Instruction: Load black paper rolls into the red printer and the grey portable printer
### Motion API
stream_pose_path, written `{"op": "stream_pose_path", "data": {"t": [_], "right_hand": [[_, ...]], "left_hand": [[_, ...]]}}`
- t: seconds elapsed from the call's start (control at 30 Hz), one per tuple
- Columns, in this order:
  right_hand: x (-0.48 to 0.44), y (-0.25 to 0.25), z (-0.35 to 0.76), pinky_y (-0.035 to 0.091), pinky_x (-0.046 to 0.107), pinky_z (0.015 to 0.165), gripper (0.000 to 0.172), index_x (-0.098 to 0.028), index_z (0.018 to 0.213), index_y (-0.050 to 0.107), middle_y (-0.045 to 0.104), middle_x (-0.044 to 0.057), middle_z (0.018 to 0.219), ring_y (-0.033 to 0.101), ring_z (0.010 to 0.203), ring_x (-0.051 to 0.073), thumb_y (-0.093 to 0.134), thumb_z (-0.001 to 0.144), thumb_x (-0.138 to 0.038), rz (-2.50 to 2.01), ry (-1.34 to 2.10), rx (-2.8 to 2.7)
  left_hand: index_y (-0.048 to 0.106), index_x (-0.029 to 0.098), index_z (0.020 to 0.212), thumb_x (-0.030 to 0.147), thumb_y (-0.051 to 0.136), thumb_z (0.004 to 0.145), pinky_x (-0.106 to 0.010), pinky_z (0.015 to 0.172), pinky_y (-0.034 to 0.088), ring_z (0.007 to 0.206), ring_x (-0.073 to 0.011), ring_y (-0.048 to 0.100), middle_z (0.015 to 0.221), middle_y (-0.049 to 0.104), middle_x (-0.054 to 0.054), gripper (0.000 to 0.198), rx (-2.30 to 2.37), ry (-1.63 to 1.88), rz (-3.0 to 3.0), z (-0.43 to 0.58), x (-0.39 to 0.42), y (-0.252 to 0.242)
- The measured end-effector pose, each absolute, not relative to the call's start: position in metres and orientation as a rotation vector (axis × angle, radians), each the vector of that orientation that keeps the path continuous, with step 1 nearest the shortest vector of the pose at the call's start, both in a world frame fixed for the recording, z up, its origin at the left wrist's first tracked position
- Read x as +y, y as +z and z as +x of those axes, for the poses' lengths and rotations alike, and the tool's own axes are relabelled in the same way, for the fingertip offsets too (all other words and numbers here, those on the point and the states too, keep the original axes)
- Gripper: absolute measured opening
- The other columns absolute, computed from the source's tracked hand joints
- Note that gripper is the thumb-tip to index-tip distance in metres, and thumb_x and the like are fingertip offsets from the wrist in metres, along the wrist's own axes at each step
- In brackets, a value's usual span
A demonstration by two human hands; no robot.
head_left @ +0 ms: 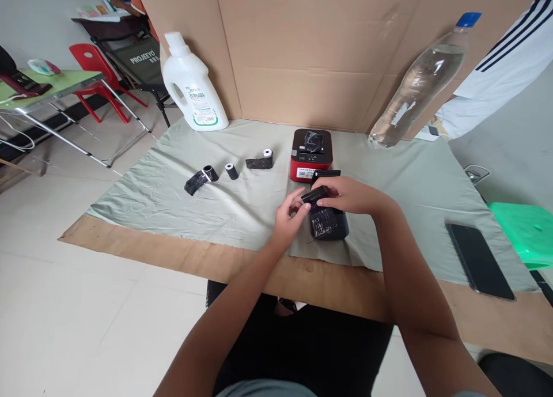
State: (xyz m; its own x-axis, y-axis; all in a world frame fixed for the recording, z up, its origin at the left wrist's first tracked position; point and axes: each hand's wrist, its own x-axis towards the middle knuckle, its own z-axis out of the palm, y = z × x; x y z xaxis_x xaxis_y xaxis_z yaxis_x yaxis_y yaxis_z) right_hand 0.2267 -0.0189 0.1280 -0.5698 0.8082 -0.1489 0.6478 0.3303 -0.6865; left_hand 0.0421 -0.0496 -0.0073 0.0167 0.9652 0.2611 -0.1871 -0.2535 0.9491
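A black roll [314,195] is held over a small dark device [340,226] near the table's front edge. My right hand [341,194] grips the roll from the right, fingers closed round its end. My left hand [292,215] pinches the roll's left end between thumb and fingers. Black crinkled film [323,223] hangs below the roll across the device. Behind it stands a red and black box-shaped device [311,155]. To the left lie a small roll [231,171] and two partly unrolled black rolls [260,162], [201,180].
A white jug [194,89] stands at the back left, and a clear bottle [421,89] leans on the cardboard [294,45] at the right. A phone [479,260] lies on the right. A person's arm shows far back left.
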Motion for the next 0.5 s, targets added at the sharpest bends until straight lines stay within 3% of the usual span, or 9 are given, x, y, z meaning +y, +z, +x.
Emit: {"op": "stream_pose_path", "data": {"t": [0.13,0.27,0.43,0.5], "right_hand": [[-0.013,0.118,0.228,0.040,0.029,0.067,0.027,-0.021,0.108,0.068,0.065,0.001,0.086,0.056,0.076,0.018,0.066,0.086,-0.036,-1.304,1.100,-2.323],[-0.010,0.113,0.228,0.042,0.030,0.066,0.026,-0.020,0.107,0.068,0.066,0.002,0.086,0.059,0.072,0.017,0.062,0.090,-0.038,-1.266,1.195,-2.241],[-0.015,0.113,0.219,0.045,0.031,0.071,0.025,-0.019,0.103,0.068,0.071,0.005,0.102,0.062,0.083,0.019,0.069,0.081,-0.029,-1.124,1.098,-2.187],[-0.017,0.113,0.215,0.046,0.031,0.067,0.023,-0.020,0.104,0.068,0.071,0.005,0.103,0.061,0.078,0.018,0.069,0.083,-0.030,-1.180,1.133,-2.106]], "left_hand": [[0.072,0.019,0.116,0.056,0.075,0.087,-0.026,0.071,0.052,0.069,-0.0116,0.058,0.074,0.062,0.001,0.047,0.969,1.445,1.267,0.042,-0.049,-0.006],[0.073,0.021,0.118,0.049,0.082,0.082,-0.024,0.072,0.050,0.069,-0.0105,0.056,0.072,0.060,0.003,0.047,0.992,1.500,1.335,0.042,-0.050,-0.003],[0.073,0.019,0.116,0.062,0.075,0.085,-0.027,0.073,0.053,0.077,-0.0146,0.064,0.084,0.069,-0.003,0.053,0.968,1.455,1.227,0.041,-0.048,-0.002],[0.072,0.019,0.119,0.063,0.076,0.084,-0.028,0.073,0.054,0.073,-0.0137,0.062,0.081,0.067,-0.001,0.056,0.961,1.484,1.243,0.040,-0.048,-0.002]]}}
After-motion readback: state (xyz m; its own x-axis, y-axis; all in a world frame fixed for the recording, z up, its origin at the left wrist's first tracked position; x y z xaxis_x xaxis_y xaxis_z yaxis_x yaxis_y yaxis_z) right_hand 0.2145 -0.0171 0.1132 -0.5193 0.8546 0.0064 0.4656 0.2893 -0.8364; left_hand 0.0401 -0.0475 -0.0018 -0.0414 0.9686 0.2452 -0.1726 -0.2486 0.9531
